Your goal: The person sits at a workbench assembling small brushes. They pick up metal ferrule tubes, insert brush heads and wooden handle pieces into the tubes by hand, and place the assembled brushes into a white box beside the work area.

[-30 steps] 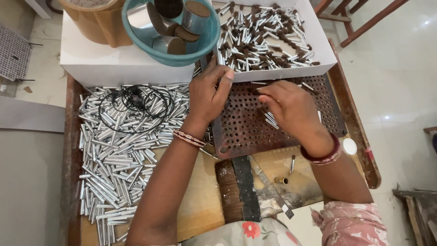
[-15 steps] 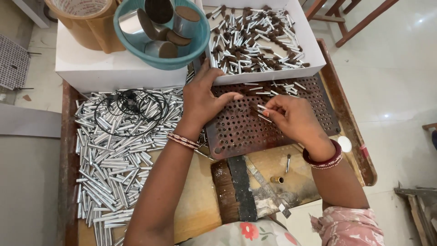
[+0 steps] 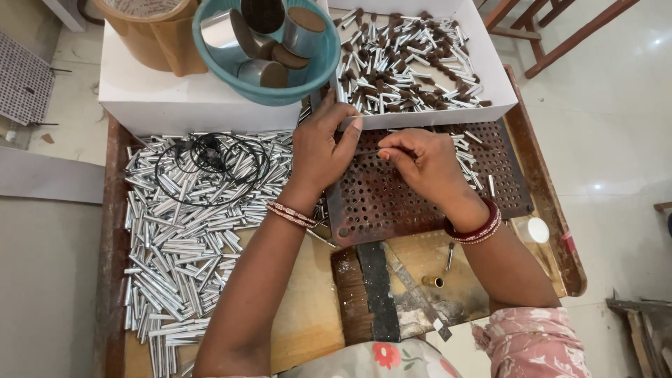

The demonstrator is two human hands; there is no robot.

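My left hand (image 3: pixel 323 150) rests over the left part of a rusty brown perforated plate (image 3: pixel 392 203), fingers curled near its top edge. My right hand (image 3: pixel 420 162) hovers over the plate's middle and pinches a thin silver tube (image 3: pixel 369 151) whose tip points toward my left fingers. What the left fingers grip is hidden. Both wrists wear bangles. A heap of silver metal tubes (image 3: pixel 175 238) lies to the left on the wooden board (image 3: pixel 308 315).
A white box (image 3: pixel 500 84) of brown-tipped tubes sits behind the plate. A teal bowl (image 3: pixel 210 56) with metal cylinders stands on a second white box (image 3: pixel 154 105), beside a tan container (image 3: pixel 150 35). Black wire loops (image 3: pixel 210 154), a flat metal tool (image 3: pixel 378 287) and a white cap (image 3: pixel 537 229) lie nearby.
My right hand moved left from the plate's right side to its middle, bringing a tube toward my left hand. The left hand stayed at the plate's upper left.
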